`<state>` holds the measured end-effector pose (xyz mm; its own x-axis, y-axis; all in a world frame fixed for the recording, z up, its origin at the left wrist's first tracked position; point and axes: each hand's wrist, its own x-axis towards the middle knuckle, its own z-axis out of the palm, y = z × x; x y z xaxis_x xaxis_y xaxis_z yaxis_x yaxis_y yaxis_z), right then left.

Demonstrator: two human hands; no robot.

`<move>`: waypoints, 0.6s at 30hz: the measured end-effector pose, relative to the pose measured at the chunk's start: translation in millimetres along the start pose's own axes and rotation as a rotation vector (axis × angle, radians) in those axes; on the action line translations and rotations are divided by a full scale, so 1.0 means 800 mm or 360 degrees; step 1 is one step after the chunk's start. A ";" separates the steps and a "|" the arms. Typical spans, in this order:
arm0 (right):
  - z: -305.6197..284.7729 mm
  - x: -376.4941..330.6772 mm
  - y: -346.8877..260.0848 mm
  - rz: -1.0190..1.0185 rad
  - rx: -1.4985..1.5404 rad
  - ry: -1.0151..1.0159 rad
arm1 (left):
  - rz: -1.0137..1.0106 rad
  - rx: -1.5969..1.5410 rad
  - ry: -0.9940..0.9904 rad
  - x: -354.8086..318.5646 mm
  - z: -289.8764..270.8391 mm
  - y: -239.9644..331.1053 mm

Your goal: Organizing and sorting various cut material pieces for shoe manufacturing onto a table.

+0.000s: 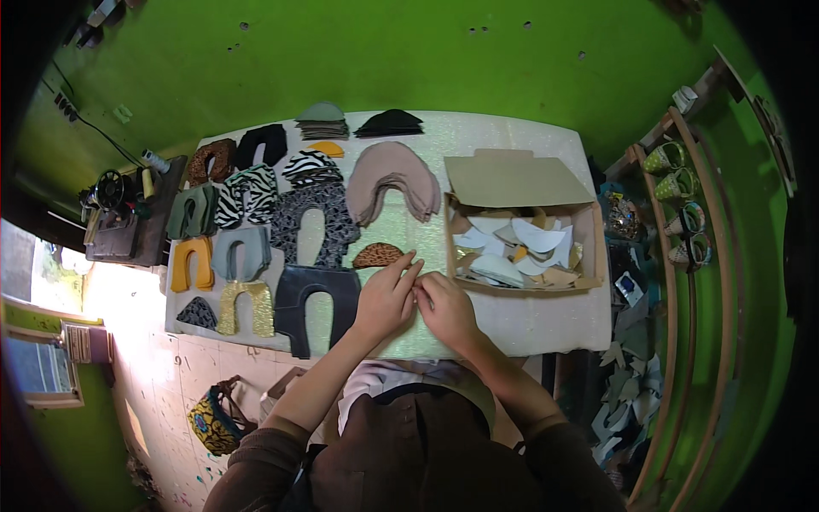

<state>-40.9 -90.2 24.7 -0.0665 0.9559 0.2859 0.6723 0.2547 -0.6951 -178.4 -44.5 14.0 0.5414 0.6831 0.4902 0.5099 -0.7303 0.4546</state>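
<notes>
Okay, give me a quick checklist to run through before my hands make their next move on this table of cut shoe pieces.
1. Both hands together over the table: ok; left hand and right hand meet fingertip to fingertip.
2. What the fingers pinch: cannot tell, too small.
3. Leopard-print piece within reach: ok, just beyond the left hand.
4. Cardboard box open: ok, flap up, pale cut pieces inside.
5. Black U-shaped piece lying flat: ok, beside the left hand.
6. Table space near the right hand: ok.
</notes>
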 end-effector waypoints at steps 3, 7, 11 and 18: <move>-0.037 -0.003 0.029 0.0010 -0.0046 0.0000 | -0.0037 -0.0048 -0.0019 0.023 0.030 0.027; -0.087 -0.002 0.061 0.0064 -0.0047 0.0070 | -0.0022 -0.0106 -0.0007 0.049 0.056 0.058; -0.139 0.013 0.113 0.0129 -0.0140 0.0310 | 0.0014 -0.0077 -0.0010 0.072 0.075 0.072; -0.178 0.028 0.218 0.0592 -0.0865 -0.0039 | -0.0032 -0.0040 -0.0153 0.095 0.101 0.080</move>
<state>179.8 -44.9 3.5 0.2293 0.9707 0.0713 0.9300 -0.1969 -0.3105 -50.5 -38.8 20.2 0.5934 0.6940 0.4078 0.5049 -0.7154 0.4830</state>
